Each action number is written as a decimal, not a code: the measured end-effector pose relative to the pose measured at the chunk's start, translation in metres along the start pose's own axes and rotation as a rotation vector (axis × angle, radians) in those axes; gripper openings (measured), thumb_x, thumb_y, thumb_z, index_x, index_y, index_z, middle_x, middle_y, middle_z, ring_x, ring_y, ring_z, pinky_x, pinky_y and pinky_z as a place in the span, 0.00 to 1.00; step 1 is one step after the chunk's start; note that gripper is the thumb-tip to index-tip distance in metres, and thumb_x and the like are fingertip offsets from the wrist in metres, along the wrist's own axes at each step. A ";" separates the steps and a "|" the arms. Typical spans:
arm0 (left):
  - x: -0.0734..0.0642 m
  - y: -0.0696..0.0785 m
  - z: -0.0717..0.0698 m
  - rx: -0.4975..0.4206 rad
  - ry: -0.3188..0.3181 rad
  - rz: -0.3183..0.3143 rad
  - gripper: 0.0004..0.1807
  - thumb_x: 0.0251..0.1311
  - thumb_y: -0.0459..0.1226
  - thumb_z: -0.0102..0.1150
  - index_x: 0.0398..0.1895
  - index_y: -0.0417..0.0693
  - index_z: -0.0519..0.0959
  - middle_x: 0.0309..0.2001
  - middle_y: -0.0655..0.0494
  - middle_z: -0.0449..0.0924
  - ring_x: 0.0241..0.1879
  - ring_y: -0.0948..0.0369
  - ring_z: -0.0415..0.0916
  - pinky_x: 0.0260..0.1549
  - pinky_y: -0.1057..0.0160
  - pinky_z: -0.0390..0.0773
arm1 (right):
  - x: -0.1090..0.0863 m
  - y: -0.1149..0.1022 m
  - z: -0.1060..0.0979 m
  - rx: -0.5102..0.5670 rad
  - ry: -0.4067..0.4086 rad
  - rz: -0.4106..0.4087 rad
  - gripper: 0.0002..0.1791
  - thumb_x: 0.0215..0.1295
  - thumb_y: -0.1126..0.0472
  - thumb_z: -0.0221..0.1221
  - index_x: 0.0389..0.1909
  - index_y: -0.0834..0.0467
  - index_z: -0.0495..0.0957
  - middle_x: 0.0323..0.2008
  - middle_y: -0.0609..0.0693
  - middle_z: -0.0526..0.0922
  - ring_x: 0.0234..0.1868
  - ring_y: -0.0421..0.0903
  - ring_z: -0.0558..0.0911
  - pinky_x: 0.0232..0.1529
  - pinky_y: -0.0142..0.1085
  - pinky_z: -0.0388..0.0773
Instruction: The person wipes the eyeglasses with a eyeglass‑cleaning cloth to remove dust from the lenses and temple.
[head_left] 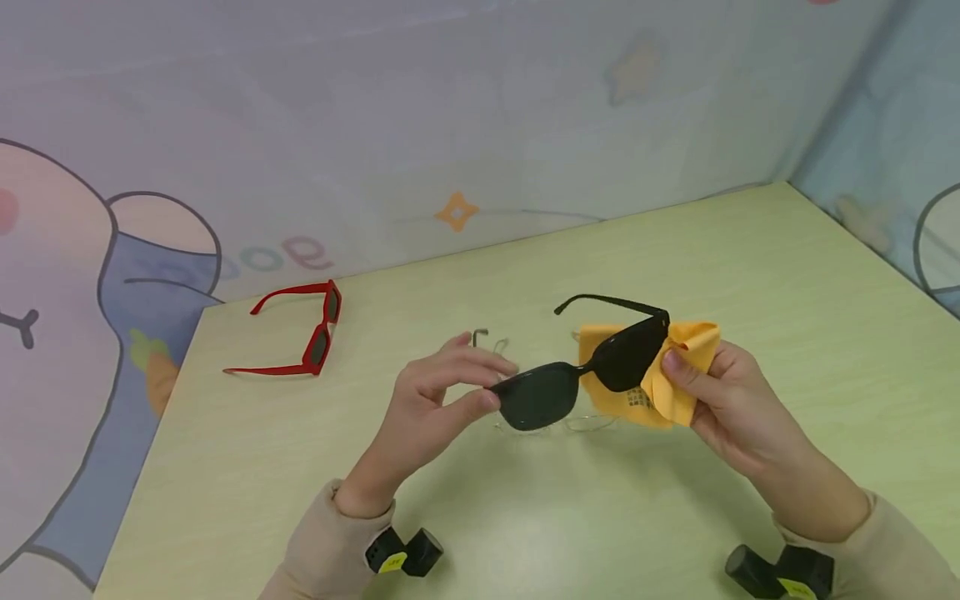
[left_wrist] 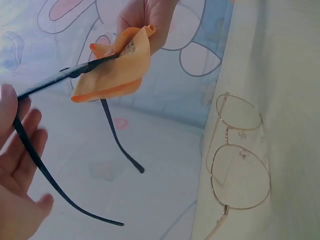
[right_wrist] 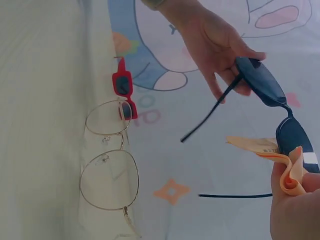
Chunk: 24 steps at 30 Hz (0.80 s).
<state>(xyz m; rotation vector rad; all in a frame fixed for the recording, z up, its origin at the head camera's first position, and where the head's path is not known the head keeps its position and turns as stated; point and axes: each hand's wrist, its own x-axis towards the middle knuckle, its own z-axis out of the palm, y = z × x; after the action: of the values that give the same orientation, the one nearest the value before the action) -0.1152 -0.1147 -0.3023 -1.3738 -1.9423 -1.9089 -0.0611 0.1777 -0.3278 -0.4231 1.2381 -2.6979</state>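
Observation:
Black sunglasses (head_left: 538,395) are held up above the table between both hands, dark lenses toward the head camera and temples spread. My left hand (head_left: 438,400) pinches one end of the frame between thumb and fingers. At the other end, my right hand (head_left: 738,408) grips a yellow cloth (head_left: 686,367) together with the frame, its thumb on the folded cloth near the hinge. Part of the cloth hangs behind the lens, with a small printed patch showing. Thin gold-rimmed eyeglasses (left_wrist: 241,176) lie on the table beneath, largely hidden behind the sunglasses in the head view.
Red sunglasses (head_left: 318,346) lie at the left of the table with their temples unfolded, pointing left. The pale table (head_left: 750,250) runs back to a cartoon-printed backdrop (head_left: 375,125). A small black camera (head_left: 405,550) is strapped to the left wrist.

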 end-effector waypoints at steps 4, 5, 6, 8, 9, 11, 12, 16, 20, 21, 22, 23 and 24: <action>-0.001 0.000 0.003 -0.059 0.072 -0.164 0.22 0.59 0.40 0.61 0.50 0.32 0.76 0.63 0.51 0.68 0.65 0.55 0.61 0.64 0.54 0.55 | 0.000 0.003 0.005 -0.134 0.087 -0.154 0.13 0.68 0.75 0.45 0.45 0.66 0.77 0.42 0.54 0.75 0.45 0.44 0.79 0.46 0.33 0.77; -0.001 0.001 0.003 -0.124 0.090 -0.227 0.25 0.59 0.39 0.61 0.56 0.31 0.72 0.65 0.51 0.64 0.66 0.55 0.59 0.63 0.55 0.58 | 0.000 0.004 0.006 -0.189 0.106 -0.196 0.13 0.67 0.76 0.46 0.44 0.66 0.78 0.41 0.53 0.76 0.44 0.44 0.79 0.45 0.32 0.77; -0.001 0.001 0.003 -0.201 0.104 -0.287 0.27 0.60 0.36 0.60 0.61 0.32 0.67 0.68 0.50 0.60 0.66 0.55 0.58 0.61 0.56 0.62 | 0.000 0.005 0.008 -0.263 0.125 -0.237 0.14 0.66 0.77 0.47 0.43 0.64 0.79 0.40 0.52 0.78 0.43 0.43 0.80 0.43 0.31 0.77; 0.000 0.003 0.003 -0.343 0.138 -0.401 0.31 0.63 0.31 0.55 0.68 0.37 0.59 0.69 0.49 0.57 0.64 0.56 0.62 0.58 0.59 0.66 | 0.000 0.007 0.011 -0.412 0.143 -0.317 0.15 0.63 0.79 0.50 0.41 0.63 0.82 0.39 0.50 0.82 0.41 0.41 0.80 0.40 0.29 0.78; 0.001 0.004 0.003 -0.404 0.159 -0.443 0.32 0.64 0.29 0.52 0.70 0.40 0.56 0.68 0.48 0.58 0.62 0.56 0.66 0.55 0.60 0.69 | 0.001 0.007 0.012 -0.476 0.127 -0.356 0.15 0.61 0.80 0.51 0.41 0.63 0.82 0.38 0.50 0.83 0.40 0.41 0.81 0.39 0.28 0.78; 0.003 0.006 0.002 -0.513 0.196 -0.493 0.33 0.65 0.24 0.47 0.71 0.43 0.51 0.66 0.45 0.62 0.56 0.55 0.73 0.52 0.61 0.72 | 0.002 0.007 0.012 -0.572 0.059 -0.445 0.15 0.59 0.80 0.54 0.42 0.65 0.82 0.40 0.51 0.84 0.42 0.42 0.82 0.39 0.28 0.77; 0.004 0.007 0.002 -0.554 0.211 -0.505 0.33 0.65 0.23 0.45 0.72 0.44 0.49 0.63 0.44 0.65 0.53 0.56 0.75 0.50 0.62 0.74 | 0.003 0.007 0.013 -0.611 0.015 -0.490 0.13 0.58 0.79 0.56 0.42 0.67 0.82 0.40 0.51 0.84 0.42 0.43 0.82 0.40 0.28 0.77; 0.009 0.010 -0.001 -0.653 0.277 -0.534 0.30 0.66 0.23 0.43 0.70 0.40 0.51 0.48 0.50 0.78 0.40 0.63 0.80 0.44 0.67 0.77 | 0.009 0.007 0.011 -0.639 -0.193 -0.632 0.11 0.57 0.74 0.58 0.41 0.75 0.78 0.43 0.56 0.83 0.47 0.48 0.81 0.48 0.33 0.76; 0.008 0.010 -0.002 -0.674 0.318 -0.541 0.16 0.65 0.26 0.48 0.55 0.39 0.69 0.37 0.55 0.80 0.35 0.65 0.78 0.41 0.69 0.77 | 0.012 0.006 0.007 -0.717 -0.260 -0.693 0.12 0.60 0.71 0.58 0.41 0.77 0.77 0.45 0.56 0.82 0.49 0.49 0.81 0.51 0.35 0.74; 0.007 0.010 -0.003 -0.673 0.319 -0.531 0.12 0.64 0.28 0.50 0.50 0.40 0.73 0.36 0.56 0.80 0.35 0.65 0.78 0.41 0.69 0.77 | 0.012 0.006 0.006 -0.745 -0.258 -0.700 0.12 0.60 0.71 0.58 0.41 0.76 0.78 0.46 0.55 0.82 0.50 0.48 0.80 0.51 0.34 0.73; 0.006 0.009 -0.003 -0.676 0.318 -0.518 0.09 0.63 0.29 0.52 0.45 0.43 0.75 0.35 0.56 0.79 0.35 0.65 0.77 0.41 0.70 0.76 | 0.012 0.006 0.005 -0.772 -0.253 -0.701 0.13 0.61 0.70 0.58 0.42 0.76 0.78 0.46 0.54 0.82 0.50 0.47 0.80 0.52 0.33 0.73; 0.005 0.009 -0.003 -0.688 0.310 -0.502 0.07 0.62 0.31 0.54 0.42 0.45 0.77 0.35 0.56 0.79 0.35 0.65 0.77 0.40 0.70 0.76 | 0.012 0.005 0.003 -0.786 -0.250 -0.700 0.13 0.61 0.70 0.58 0.43 0.76 0.78 0.47 0.54 0.82 0.50 0.47 0.80 0.52 0.33 0.72; 0.004 0.009 -0.004 -0.704 0.293 -0.478 0.06 0.61 0.31 0.55 0.40 0.46 0.79 0.34 0.57 0.78 0.36 0.65 0.76 0.40 0.71 0.76 | 0.011 0.005 0.002 -0.808 -0.239 -0.693 0.13 0.61 0.69 0.57 0.44 0.75 0.78 0.47 0.54 0.82 0.50 0.46 0.80 0.52 0.32 0.72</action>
<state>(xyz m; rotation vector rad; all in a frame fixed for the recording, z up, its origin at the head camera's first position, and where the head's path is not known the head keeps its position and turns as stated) -0.1142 -0.1175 -0.2924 -0.6525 -1.6134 -3.0088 -0.0710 0.1703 -0.3276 -1.4425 2.4036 -2.3070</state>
